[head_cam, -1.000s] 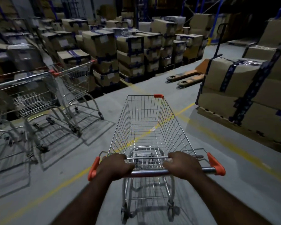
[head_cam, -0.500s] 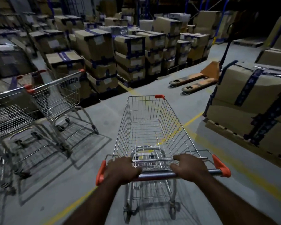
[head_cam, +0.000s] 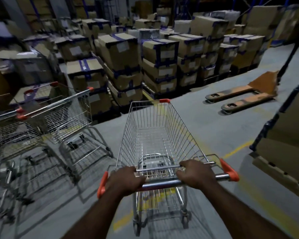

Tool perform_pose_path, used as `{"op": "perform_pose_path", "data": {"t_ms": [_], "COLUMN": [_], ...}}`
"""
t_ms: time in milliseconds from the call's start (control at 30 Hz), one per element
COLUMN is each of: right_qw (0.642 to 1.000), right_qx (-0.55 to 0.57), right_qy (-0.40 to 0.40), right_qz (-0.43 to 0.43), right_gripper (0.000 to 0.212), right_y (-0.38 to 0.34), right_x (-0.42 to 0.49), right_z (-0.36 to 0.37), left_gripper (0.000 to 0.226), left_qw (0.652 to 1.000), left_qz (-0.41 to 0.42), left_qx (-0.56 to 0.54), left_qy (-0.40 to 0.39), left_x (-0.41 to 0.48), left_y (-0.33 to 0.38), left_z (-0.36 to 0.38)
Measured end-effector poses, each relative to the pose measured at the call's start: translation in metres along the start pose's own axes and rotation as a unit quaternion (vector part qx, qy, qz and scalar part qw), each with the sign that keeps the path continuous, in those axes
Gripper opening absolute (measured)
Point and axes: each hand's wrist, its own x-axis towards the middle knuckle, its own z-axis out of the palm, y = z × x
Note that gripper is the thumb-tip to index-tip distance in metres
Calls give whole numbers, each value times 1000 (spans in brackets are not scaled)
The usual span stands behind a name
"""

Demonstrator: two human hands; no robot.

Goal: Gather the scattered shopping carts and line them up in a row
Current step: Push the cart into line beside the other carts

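An empty wire shopping cart [head_cam: 155, 128] with orange corner caps stands straight ahead of me on the grey floor. My left hand [head_cam: 125, 181] grips the left part of its chrome handle bar [head_cam: 162, 184]. My right hand [head_cam: 194, 173] grips the bar further right, fingers over the top wire. To the left stands a row of parked carts side by side: the nearest parked cart [head_cam: 67, 116] is just left of mine, and a second parked cart [head_cam: 5, 135] is beyond it at the frame edge.
Stacks of taped cardboard boxes [head_cam: 121, 54] on pallets fill the space ahead. An orange pallet jack [head_cam: 243, 95] lies on the floor at right. A tall box stack [head_cam: 290, 135] stands close on the right. Yellow floor lines [head_cam: 236, 149] cross the aisle.
I have pushed the cart forward and swung it left; the parked carts now sit closer beside it, and the pallet jack and right box stack have slid to the right.
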Motion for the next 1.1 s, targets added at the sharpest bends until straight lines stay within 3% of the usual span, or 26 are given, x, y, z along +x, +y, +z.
{"op": "perform_pose_path", "data": {"t_ms": [500,700,1100], "right_qw": [999,998,992], "right_qx": [-1,19,-34], "right_qy": [4,5,-11], "right_qz": [-48,-55,-122], "right_gripper": [56,70,68], "right_y": [-45,-85,-126], "right_x": [299,416,601], "right_z": [-44,-50,-65], "left_gripper": [59,71,61], "left_qw": [999,998,992], "left_qz": [-46,-62,-111], "left_qx": [-13,-18,0], "left_qy": [15,22,67], "left_x": [262,363,508], "left_y": [-21,-49,-70], "left_z": [-102,-152,-215]}}
